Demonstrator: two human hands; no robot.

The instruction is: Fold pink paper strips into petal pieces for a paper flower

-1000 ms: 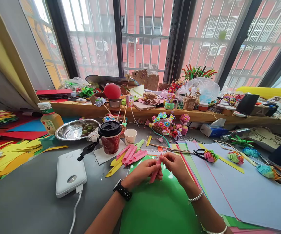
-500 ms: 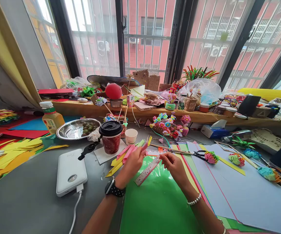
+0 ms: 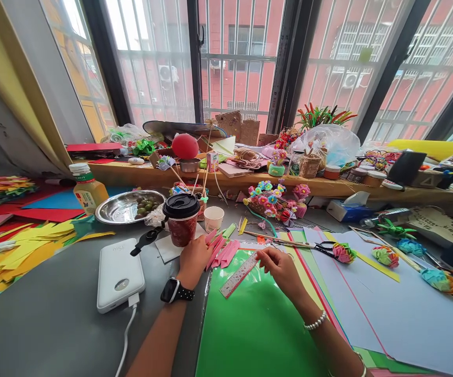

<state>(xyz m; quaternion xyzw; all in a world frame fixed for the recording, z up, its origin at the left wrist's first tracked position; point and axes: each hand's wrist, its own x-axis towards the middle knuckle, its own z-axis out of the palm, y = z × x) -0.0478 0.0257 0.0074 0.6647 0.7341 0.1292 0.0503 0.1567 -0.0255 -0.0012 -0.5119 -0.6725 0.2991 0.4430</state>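
My left hand [image 3: 195, 259] has its fingers curled at the near side of a bunch of folded pink paper strips [image 3: 226, 254], which fan out to its right. Its fingertips are partly hidden among them. My right hand [image 3: 276, 266] is closed in a pinch at the upper end of a short patterned ruler [image 3: 239, 276], which slants over a glossy green sheet [image 3: 255, 330]. A small yellow strip [image 3: 243, 225] and a pale green strip [image 3: 229, 230] lie beyond the pink ones.
A lidded dark red cup [image 3: 181, 225] stands just beyond my left hand, beside a paper cup [image 3: 213, 219]. A white power bank [image 3: 120, 275] with a cable lies left. Scissors [image 3: 326, 250] and folded paper buds [image 3: 344, 253] rest on stacked paper at right.
My left hand has come down and left from above the green sheet to the pink strips, now lying further right. The yellow strips beside them are out of sight. My right hand stays at the ruler.
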